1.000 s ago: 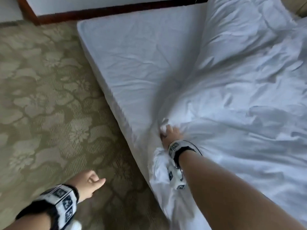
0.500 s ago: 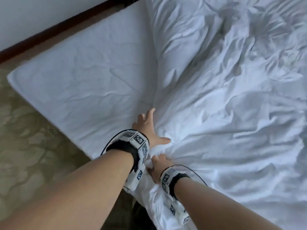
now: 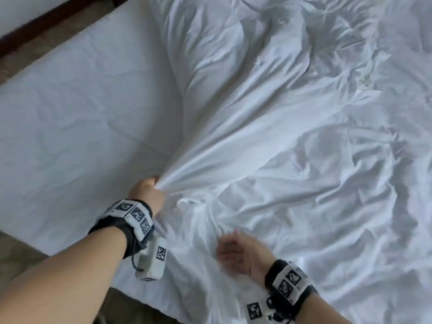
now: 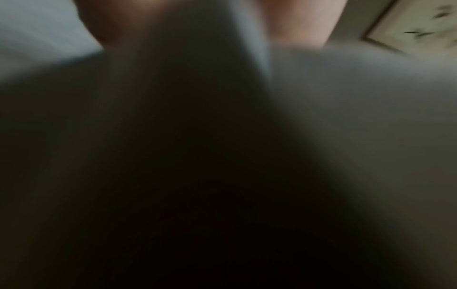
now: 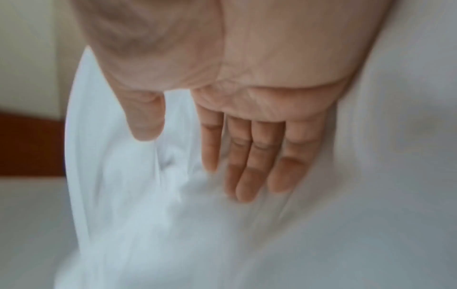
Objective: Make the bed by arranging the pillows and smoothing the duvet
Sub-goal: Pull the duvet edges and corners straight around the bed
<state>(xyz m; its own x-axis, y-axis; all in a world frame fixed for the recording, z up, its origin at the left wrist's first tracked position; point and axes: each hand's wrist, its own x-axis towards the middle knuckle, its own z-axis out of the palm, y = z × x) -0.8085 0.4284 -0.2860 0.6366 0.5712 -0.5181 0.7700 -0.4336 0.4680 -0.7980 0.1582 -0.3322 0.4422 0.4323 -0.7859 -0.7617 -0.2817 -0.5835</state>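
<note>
A rumpled white duvet (image 3: 292,160) covers the right part of the bed, with a white pillow (image 3: 205,54) lying half under it at the top. My left hand (image 3: 147,188) grips a bunched corner of the duvet, and the cloth runs taut from my fist toward the pillow. My right hand (image 3: 236,251) is blurred, lower right of the left, over the duvet's edge. In the right wrist view the right hand (image 5: 222,160) has straight fingers (image 5: 249,168) above white cloth (image 5: 138,195) and holds nothing. The left wrist view is dark and blurred.
The bare white mattress sheet (image 3: 77,118) fills the left of the bed. A dark wooden skirting board (image 3: 46,17) runs along the wall at upper left. Patterned carpet (image 3: 16,253) shows beside the near bed edge.
My left hand came from the floor side onto the bed and closed on the duvet corner. My right hand let go of the cloth and moved right, fingers now straight.
</note>
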